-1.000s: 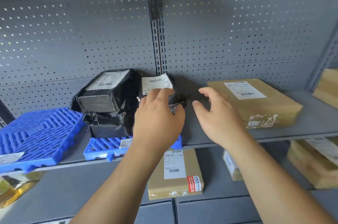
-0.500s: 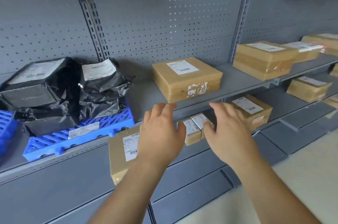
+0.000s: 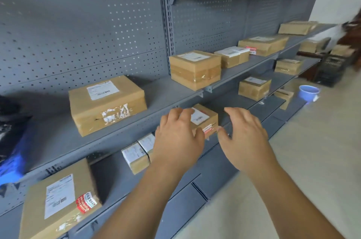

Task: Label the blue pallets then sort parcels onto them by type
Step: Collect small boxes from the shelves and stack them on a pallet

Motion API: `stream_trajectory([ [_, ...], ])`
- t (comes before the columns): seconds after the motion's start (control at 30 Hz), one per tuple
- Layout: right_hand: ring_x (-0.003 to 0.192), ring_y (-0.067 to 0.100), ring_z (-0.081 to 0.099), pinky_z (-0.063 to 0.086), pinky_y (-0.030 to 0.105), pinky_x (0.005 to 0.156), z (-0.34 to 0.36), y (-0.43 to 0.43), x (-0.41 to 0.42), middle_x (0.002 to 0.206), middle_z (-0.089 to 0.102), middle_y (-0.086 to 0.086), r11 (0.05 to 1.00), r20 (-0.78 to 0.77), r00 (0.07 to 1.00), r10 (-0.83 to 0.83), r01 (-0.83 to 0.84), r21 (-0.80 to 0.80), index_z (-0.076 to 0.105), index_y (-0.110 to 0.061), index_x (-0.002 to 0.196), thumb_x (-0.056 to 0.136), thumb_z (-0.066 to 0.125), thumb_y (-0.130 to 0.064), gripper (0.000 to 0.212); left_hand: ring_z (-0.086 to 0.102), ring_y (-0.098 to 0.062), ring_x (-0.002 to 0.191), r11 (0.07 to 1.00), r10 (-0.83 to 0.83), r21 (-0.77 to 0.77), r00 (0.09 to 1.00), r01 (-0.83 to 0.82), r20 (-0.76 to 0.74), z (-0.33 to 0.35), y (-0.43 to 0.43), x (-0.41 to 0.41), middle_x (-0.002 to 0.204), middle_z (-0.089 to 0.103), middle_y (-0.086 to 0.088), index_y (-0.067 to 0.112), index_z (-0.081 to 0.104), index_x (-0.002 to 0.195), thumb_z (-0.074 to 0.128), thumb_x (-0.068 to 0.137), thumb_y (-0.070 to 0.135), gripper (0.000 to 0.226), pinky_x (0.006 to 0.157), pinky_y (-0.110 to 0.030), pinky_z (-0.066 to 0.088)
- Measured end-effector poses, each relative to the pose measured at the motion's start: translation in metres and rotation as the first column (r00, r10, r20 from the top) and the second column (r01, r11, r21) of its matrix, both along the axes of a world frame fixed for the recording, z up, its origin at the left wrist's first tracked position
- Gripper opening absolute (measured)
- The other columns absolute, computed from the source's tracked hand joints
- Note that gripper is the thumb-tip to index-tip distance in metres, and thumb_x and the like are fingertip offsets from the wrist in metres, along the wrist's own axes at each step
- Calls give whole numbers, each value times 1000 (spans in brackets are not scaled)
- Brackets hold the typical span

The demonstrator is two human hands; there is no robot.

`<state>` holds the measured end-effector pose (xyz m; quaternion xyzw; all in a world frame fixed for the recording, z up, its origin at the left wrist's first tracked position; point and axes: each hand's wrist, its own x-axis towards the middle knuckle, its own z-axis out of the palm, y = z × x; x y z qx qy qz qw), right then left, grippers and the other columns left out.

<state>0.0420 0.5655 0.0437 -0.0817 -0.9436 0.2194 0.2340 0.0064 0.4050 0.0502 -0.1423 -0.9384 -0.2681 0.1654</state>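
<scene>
My left hand (image 3: 178,139) and my right hand (image 3: 244,137) hover in front of the grey shelving, fingers relaxed and holding nothing. Between and behind them a small cardboard box (image 3: 205,119) with a white label and red sticker sits on the lower shelf. A larger cardboard box (image 3: 107,104) rests on the upper shelf to the left. At the far left edge a blue pallet (image 3: 11,162) carries a black plastic parcel (image 3: 9,129), both blurred and cut off.
Several more cardboard boxes line both shelves to the right, the nearest being a taped box (image 3: 195,69). A labelled box (image 3: 58,199) lies on the lower shelf at bottom left. A blue bowl (image 3: 308,92) stands on the pale floor (image 3: 302,160) at the right.
My left hand let go of the black parcel on the blue pallet. The view swung right along the shelves, and both hands now hang empty before the small box on the lower shelf.
</scene>
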Motion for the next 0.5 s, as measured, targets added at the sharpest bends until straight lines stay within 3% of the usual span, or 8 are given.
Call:
stream_trajectory([
  [0.5, 125, 31, 48, 43, 47, 100, -5, 241, -10, 143, 52, 2, 959, 19, 960, -279, 279, -41, 49, -20, 144, 94, 60, -34, 53, 44, -25, 128, 961, -275, -21, 961, 276, 29, -6, 258, -53, 143, 49, 3, 28, 52, 141, 59, 92, 36, 50, 104, -41, 41],
])
